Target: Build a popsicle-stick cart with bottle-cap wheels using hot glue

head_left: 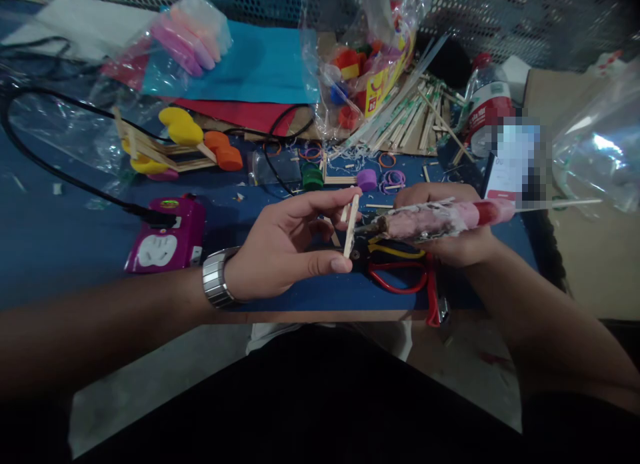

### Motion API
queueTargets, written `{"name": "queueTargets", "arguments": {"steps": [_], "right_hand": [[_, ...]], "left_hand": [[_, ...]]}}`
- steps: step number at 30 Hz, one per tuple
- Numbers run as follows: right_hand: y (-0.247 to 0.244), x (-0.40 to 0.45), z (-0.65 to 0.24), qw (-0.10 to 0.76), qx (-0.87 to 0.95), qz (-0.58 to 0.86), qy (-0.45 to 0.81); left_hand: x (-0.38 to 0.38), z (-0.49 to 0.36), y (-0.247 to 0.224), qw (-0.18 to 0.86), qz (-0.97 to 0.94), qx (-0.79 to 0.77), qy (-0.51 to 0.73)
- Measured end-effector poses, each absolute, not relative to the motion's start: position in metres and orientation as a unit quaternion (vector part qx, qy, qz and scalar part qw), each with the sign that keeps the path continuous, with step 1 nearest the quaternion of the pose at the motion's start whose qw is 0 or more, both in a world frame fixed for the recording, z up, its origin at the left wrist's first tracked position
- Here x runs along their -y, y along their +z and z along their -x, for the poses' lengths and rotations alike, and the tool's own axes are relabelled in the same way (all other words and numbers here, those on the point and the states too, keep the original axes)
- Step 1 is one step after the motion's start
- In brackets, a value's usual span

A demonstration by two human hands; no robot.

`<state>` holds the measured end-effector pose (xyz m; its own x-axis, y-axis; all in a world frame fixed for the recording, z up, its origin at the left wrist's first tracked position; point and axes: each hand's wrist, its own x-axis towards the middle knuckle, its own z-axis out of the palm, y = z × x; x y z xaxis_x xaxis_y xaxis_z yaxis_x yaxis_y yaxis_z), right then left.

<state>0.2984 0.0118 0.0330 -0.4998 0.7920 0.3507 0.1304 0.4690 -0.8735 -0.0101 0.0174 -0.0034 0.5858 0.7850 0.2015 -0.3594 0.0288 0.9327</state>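
My left hand [285, 241] pinches a short wooden stick piece [352, 225] between thumb and fingertips, holding it upright over the table. Around a pink hot glue gun [425, 221] my right hand [457, 247] is closed; a clear glue stick pokes out of its rear end. The gun's nozzle touches or nearly touches the stick piece. Dried glue strands cover the gun's body. Under the nozzle lie red-and-yellow-handled scissors [400, 277], partly hidden. Behind my hands are wooden sticks [341, 180] with a green bottle cap [313, 177] and a purple cap [367, 179].
A purple power box [167, 237] with a black cable sits left. Behind it stands a stick model with yellow and orange caps [223, 151]. Loose sticks [400, 121], a bag of caps [350, 84], a bottle [486, 107] and a phone [513, 164] lie further back.
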Motion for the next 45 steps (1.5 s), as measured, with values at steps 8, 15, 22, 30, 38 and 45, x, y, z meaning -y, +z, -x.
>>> {"name": "queueTargets", "arguments": {"steps": [8, 15, 22, 30, 38, 45], "right_hand": [[0.0372, -0.0092, -0.2969, 0.363, 0.754, 0.313, 0.448], [0.0311, -0.0123, -0.2977, 0.393, 0.763, 0.308, 0.410], [0.0353, -0.0100, -0.2959, 0.381, 0.755, 0.284, 0.452], [0.0353, -0.0076, -0.2943, 0.371, 0.747, 0.309, 0.457], [0.0314, -0.0142, -0.2996, 0.381, 0.772, 0.312, 0.402], [0.0334, -0.0119, -0.3010, 0.394, 0.769, 0.343, 0.369]], "left_hand": [[-0.0175, 0.0109, -0.0009, 0.692, -0.564, -0.191, 0.408], [-0.0178, 0.0091, -0.0033, 0.691, -0.559, -0.196, 0.414], [-0.0178, 0.0097, -0.0015, 0.686, -0.566, -0.191, 0.416], [-0.0177, 0.0110, -0.0033, 0.694, -0.562, -0.200, 0.404], [-0.0181, 0.0103, -0.0052, 0.695, -0.559, -0.187, 0.412], [-0.0174, 0.0089, -0.0069, 0.682, -0.567, -0.188, 0.422]]}}
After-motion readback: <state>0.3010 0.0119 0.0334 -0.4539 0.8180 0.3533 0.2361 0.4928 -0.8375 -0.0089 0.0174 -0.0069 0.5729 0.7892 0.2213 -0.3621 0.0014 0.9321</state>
